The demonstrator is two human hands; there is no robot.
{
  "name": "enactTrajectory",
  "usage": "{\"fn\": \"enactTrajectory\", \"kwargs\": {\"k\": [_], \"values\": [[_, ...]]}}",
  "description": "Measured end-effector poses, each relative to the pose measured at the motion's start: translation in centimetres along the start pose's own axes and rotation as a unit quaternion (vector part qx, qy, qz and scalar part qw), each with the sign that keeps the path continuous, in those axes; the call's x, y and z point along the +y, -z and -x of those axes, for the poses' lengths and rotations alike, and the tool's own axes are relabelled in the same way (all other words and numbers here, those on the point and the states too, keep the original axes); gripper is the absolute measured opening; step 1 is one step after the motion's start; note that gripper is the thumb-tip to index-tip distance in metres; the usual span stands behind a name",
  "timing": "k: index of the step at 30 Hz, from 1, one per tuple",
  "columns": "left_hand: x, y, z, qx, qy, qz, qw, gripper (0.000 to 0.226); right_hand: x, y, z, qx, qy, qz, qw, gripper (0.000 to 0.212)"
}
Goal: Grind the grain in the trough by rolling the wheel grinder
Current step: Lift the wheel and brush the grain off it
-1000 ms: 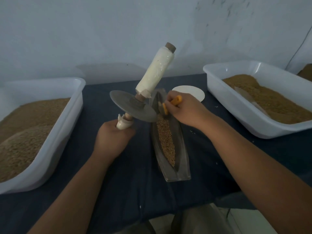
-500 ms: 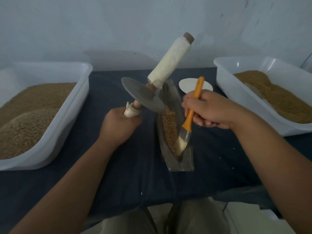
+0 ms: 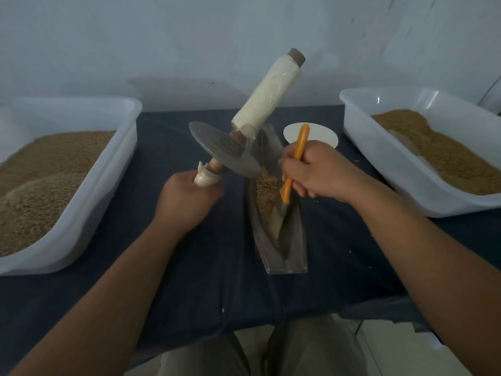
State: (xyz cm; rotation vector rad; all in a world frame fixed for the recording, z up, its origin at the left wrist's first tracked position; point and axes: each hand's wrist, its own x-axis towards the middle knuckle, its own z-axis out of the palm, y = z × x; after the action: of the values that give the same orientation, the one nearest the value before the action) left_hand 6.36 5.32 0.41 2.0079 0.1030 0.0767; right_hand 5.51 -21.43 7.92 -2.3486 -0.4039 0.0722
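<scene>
Shifted down the trough (image 3: 294, 240) within the last second: brush (image 3: 295, 158), away from the far end by the wheel and into the near half, bristles down on the metal floor just below the grain (image 3: 267, 185). Over the last half second, hardly any further travel. Reads as gathering, not grinding: sweeps stray grain back toward the middle heap, so rolling looks a step away yet.

Grain heaped as a narrow tan strip in the trough's middle stretch; near end swept almost bare. Trough set lengthwise on the dark cloth (image 3: 189, 267), between the two forearms.

Wheel grinder (image 3: 222, 153) held clear of the trough, up and to its left, axle tilted, disc edge over the far left rim and not plainly touching the grain. Lifted much as a second ago.

Left hand (image 3: 187, 202): closed fully round the lower wrapped end of the axle, a tight fist, no gap seen. Upper wrapped handle free, pointing up and right.

Right hand (image 3: 317, 172): fingers curled round the orange brush handle about mid-length, handle tip poking up above the knuckles.

Further out: left tub (image 3: 81, 213) and right tub (image 3: 379, 158), both white and holding grain; white round disc (image 3: 322, 134) on the cloth just behind the right hand.
</scene>
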Motion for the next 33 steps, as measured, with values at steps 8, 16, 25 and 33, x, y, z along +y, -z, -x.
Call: {"fn": "enactTrajectory", "kwargs": {"k": [8,16,25,33], "values": [[0.0,-0.1,0.1,-0.004,-0.006,-0.008,1.000,0.024,-0.3,0.8,0.7,-0.045,-0.002,-0.085,0.995,0.034],[-0.2,-0.1,0.0,-0.007,-0.001,-0.020,1.000,0.029,-0.8,1.3,0.4,0.005,-0.002,-0.074,0.997,0.035],[-0.2,0.0,0.0,0.002,-0.002,-0.039,0.999,0.027,-0.3,1.7,0.9,0.077,0.017,-0.046,0.996,0.035],[0.1,-0.5,0.4,0.003,-0.016,-0.072,0.997,0.024,2.5,1.9,4.8,0.098,-0.007,-0.152,0.984,0.032]]}}
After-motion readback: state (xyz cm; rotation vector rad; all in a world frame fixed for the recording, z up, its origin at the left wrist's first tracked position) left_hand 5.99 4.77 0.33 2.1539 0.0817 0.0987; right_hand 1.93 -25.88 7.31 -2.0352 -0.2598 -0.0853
